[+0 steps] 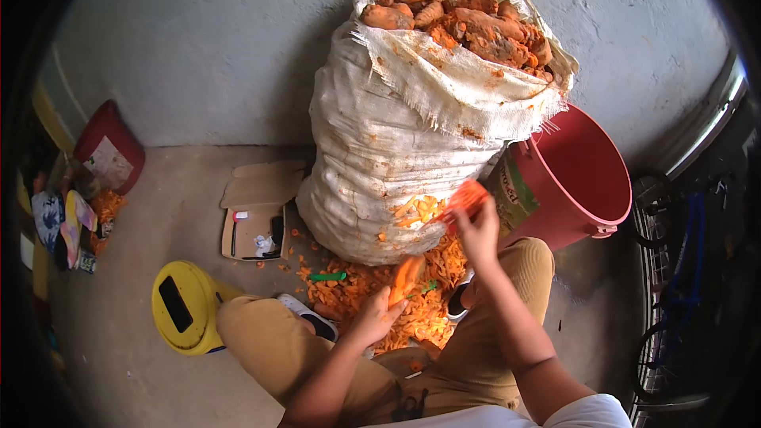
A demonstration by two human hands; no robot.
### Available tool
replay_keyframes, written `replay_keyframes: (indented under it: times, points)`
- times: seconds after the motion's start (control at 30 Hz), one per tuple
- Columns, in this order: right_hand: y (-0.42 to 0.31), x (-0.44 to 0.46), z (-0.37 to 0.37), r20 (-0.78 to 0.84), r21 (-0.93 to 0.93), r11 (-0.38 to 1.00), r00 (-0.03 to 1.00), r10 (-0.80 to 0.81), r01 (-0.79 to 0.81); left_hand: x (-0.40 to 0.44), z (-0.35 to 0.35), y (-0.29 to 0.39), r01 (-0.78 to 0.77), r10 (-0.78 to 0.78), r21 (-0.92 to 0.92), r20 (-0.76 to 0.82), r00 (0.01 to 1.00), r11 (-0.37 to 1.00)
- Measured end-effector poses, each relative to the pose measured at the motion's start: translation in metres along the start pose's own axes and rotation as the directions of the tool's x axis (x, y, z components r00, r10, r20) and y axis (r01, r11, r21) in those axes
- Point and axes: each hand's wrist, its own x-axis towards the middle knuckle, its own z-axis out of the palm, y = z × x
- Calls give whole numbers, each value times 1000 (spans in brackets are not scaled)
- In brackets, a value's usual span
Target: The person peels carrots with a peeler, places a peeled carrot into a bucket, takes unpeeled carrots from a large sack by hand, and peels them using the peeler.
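Note:
My left hand (379, 319) is closed around a carrot (407, 279), bright orange along its visible side and tilted upward. My right hand (479, 231) is raised in front of the sack, its fingers closed on a red peeler (468, 199) that is blurred by motion. The peeler is apart from the carrot. Below both hands, a heap of orange peelings (357, 295) covers the floor between my feet. A green-handled tool (327, 277) lies on the heap; its other end is hard to make out.
A tall white woven sack (372, 135) of unpeeled carrots (483, 28) stands against the wall. A red bucket (579, 230) is at its right, an open cardboard box (238, 250) at its left. A phone (175, 305) lies on a yellow bucket (165, 338). A bicycle (674, 301) is far right.

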Motion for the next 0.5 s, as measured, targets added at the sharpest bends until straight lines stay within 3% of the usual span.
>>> replay_keyframes:
  times: [0.03, 0.07, 0.1, 0.13, 0.17, 0.27, 0.33, 0.37, 0.4, 0.43, 0.5]
  points:
    - [-20, -19, 13, 100, 162, 980, 990, 100, -115, 4, 1, -2, 100, -92, -123, 63, 994, 987]
    - [-10, -38, 22, 195, 8, 998, 979, 53, -56, 2, 0, 9, 187, -162, -290, 110, 981, 939]
    - [-14, -54, 31, 273, 19, 994, 957, 95, -104, -3, -3, 31, 271, -220, -443, 164, 962, 855]
    - [-34, -59, 29, 348, -123, 992, 937, 41, 2, -6, -6, 42, 350, -267, -576, 226, 937, 739]
    - [-30, -63, 31, 323, -157, 985, 938, 122, -74, -7, -8, 42, 343, -237, -604, 250, 939, 719]
    - [-5, -44, 30, 147, -104, 994, 989, -3, 18, -11, -12, 38, 338, -182, -647, 297, 937, 684]
    - [13, -17, 21, 56, 112, 985, 991, 124, -130, -11, -10, 39, 333, -172, -630, 303, 937, 701]
    - [25, -7, 17, -67, -61, 998, 997, -37, 33, -12, -9, 40, 342, -173, -633, 314, 933, 695]
    - [28, 3, 6, -111, 37, 998, 993, 48, -44, -14, -10, 41, 349, -174, -636, 322, 931, 688]
    - [29, 12, -1, -141, 139, 984, 981, 132, -112, -13, -12, 42, 350, -173, -644, 323, 931, 681]
    - [17, 3, 1, -4, 188, 976, 994, 110, -108, -11, -15, 38, 354, -162, -670, 333, 929, 652]
